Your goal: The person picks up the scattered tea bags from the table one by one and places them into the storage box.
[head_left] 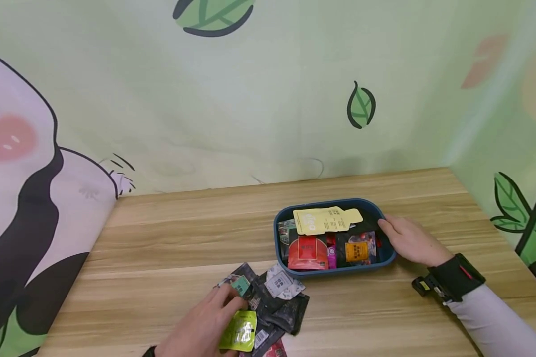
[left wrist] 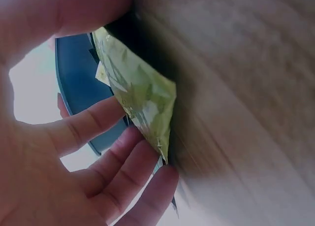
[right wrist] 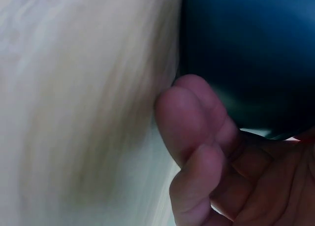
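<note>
At the near middle of the table lies a loose pile of dark packets (head_left: 290,312), with a bright yellow-green packet (head_left: 241,331) on its near side. My left hand (head_left: 201,325) holds the left side of this pile, its fingers curled about the edges. The left wrist view has the yellow-green packet (left wrist: 142,83) between thumb and fingers. My right hand (head_left: 413,240) grips the right end of a blue plastic bin (head_left: 339,272), thumb over the rim. In the right wrist view the fingers are against the bin's outer wall (right wrist: 246,58).
Inside the bin are a red packet (head_left: 308,253), a dark packet with an orange label (head_left: 356,252) and a pale yellow card (head_left: 326,220) on top. The wooden table (head_left: 169,233) meets a green printed backdrop (head_left: 250,109) behind and at the right.
</note>
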Demonstrator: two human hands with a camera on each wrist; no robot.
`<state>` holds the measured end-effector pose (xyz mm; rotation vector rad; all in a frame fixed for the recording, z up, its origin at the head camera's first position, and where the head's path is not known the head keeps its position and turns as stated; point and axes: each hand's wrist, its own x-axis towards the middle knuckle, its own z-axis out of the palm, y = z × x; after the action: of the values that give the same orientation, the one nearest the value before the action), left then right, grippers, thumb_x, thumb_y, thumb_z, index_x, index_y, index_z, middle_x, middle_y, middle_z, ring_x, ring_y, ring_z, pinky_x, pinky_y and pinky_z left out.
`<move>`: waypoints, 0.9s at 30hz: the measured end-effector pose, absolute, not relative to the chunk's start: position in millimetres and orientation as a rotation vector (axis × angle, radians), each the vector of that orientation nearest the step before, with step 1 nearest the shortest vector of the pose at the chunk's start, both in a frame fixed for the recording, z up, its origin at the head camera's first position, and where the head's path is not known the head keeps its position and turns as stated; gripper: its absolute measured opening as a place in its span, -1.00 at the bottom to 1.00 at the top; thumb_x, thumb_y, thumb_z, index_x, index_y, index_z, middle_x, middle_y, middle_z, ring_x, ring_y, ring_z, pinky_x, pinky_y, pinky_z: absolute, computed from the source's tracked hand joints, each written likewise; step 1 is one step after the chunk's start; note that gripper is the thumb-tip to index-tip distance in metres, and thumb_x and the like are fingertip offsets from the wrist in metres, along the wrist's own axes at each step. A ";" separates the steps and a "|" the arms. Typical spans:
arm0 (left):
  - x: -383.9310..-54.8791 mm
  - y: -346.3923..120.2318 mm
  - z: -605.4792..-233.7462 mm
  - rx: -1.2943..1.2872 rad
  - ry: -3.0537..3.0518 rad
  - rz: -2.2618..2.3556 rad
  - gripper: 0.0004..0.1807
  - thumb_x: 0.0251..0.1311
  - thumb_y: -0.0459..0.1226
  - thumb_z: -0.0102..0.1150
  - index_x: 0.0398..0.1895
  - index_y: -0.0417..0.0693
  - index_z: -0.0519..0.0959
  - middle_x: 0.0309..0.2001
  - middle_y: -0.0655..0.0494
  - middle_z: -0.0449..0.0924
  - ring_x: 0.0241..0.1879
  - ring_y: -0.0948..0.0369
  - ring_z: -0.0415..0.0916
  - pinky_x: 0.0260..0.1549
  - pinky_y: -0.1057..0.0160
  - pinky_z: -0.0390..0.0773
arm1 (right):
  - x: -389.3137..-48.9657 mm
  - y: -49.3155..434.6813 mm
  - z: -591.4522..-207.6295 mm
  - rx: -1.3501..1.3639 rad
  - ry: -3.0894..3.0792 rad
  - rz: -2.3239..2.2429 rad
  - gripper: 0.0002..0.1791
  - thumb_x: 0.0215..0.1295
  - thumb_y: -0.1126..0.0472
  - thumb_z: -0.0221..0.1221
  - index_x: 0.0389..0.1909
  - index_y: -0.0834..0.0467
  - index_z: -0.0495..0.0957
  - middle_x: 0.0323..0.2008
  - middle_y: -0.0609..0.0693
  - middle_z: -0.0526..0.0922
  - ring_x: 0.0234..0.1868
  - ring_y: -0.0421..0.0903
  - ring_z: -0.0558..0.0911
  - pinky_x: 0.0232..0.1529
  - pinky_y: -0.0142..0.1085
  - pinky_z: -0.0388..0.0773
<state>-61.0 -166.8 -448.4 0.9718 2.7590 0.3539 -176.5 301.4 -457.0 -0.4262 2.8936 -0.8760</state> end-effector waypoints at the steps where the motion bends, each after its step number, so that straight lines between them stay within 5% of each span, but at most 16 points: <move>1: -61.6 -166.8 -448.1 0.970 2.756 0.356 -0.20 -0.32 0.12 0.55 0.13 0.20 0.51 0.00 0.28 0.34 -0.08 0.29 0.30 -0.09 0.25 0.52 | -176.5 301.4 -456.9 -0.428 2.896 -0.874 -0.31 0.59 -0.08 -0.33 0.26 0.40 0.45 0.04 0.29 0.61 0.09 0.20 0.57 0.02 0.09 0.48; 14: -80.0 -150.2 -418.1 1.072 2.823 0.416 -0.35 -0.34 0.02 0.48 -0.05 0.14 0.49 -0.11 0.34 0.33 -0.16 0.34 0.28 -0.19 0.34 0.47 | -177.9 303.3 -458.2 -0.443 2.907 -0.877 -0.35 0.59 -0.09 -0.32 0.17 0.34 0.52 -0.08 0.15 0.65 -0.04 0.06 0.60 -0.08 -0.01 0.47; 27: -125.5 -79.9 -379.9 1.223 2.871 0.520 -0.38 -0.27 0.04 0.44 -0.05 0.10 0.49 -0.19 0.31 0.37 -0.25 0.34 0.33 -0.33 0.40 0.45 | -176.1 301.1 -456.7 -0.435 2.901 -0.887 -0.30 0.59 -0.09 -0.34 0.28 0.40 0.44 0.09 0.30 0.60 0.14 0.22 0.55 0.09 0.12 0.45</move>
<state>-125.5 -79.9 -379.9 1.2233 2.8707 0.5197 -176.1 301.1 -456.7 -0.4346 2.9010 -0.8867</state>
